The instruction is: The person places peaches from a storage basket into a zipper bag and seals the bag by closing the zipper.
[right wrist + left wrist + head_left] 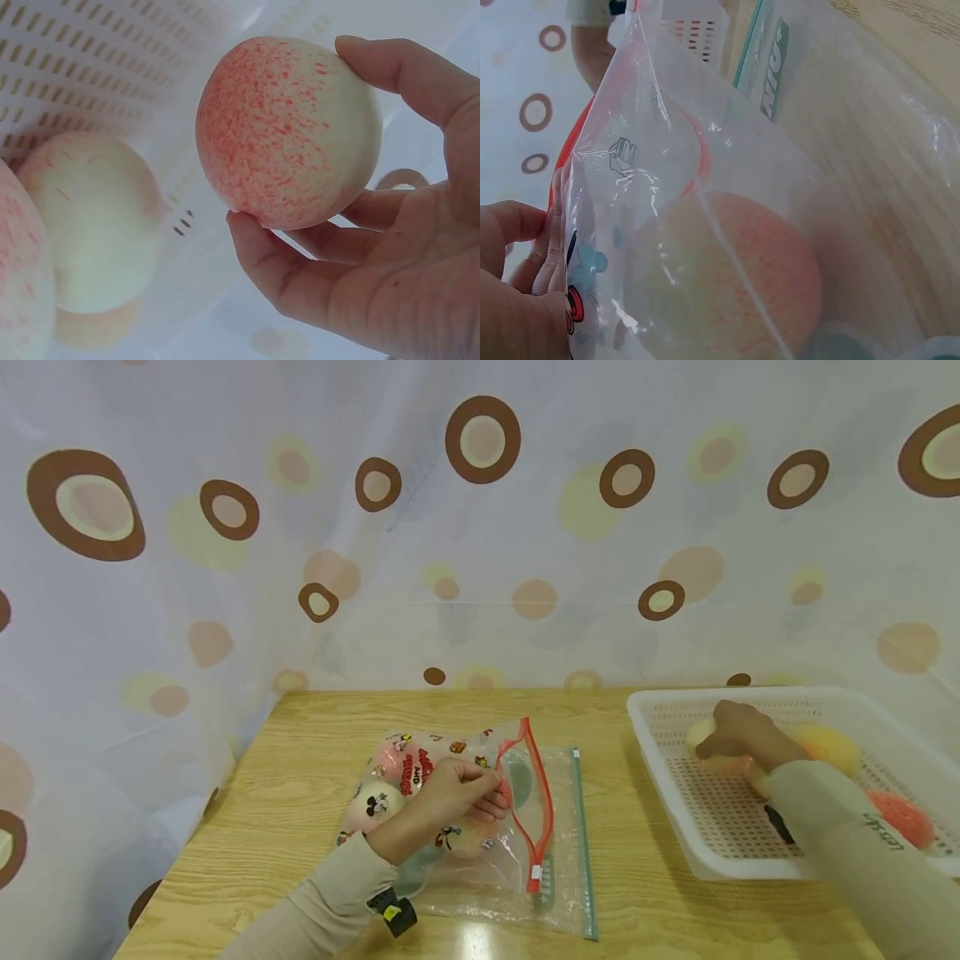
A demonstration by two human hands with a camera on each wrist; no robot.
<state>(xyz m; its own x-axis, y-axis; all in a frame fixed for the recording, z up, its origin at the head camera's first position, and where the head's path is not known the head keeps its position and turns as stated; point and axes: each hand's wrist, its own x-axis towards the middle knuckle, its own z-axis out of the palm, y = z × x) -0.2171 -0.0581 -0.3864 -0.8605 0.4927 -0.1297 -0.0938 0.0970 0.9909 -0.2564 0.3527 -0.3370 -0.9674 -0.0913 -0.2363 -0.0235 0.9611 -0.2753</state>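
My right hand (pixel 742 735), reaching into the white basket (pixel 678 822), grips a round, red-speckled pale peach (pixel 277 135) between thumb and fingers. In the right wrist view, two more pale peaches, one of them this peach (pixel 97 221), sit to the left of the held one. At the mouth of a clear slider bag (pixel 506 868) with a red zip and cartoon prints, my left hand (pixel 453 793) pinches the edge between thumb and fingers. The mouth gapes open toward the basket. Inside lie several peaches, among them a red-and-yellow peach (pixel 757 277) close to the left hand.
Beneath the printed bag lies a second clear bag (pixel 570 893) with a teal zip (pixel 583 843). The basket also holds a yellow-orange fruit (pixel 832 750) and a red fruit (pixel 900 818). A dotted curtain (pixel 480 543) hangs behind the wooden table (pixel 300 777).
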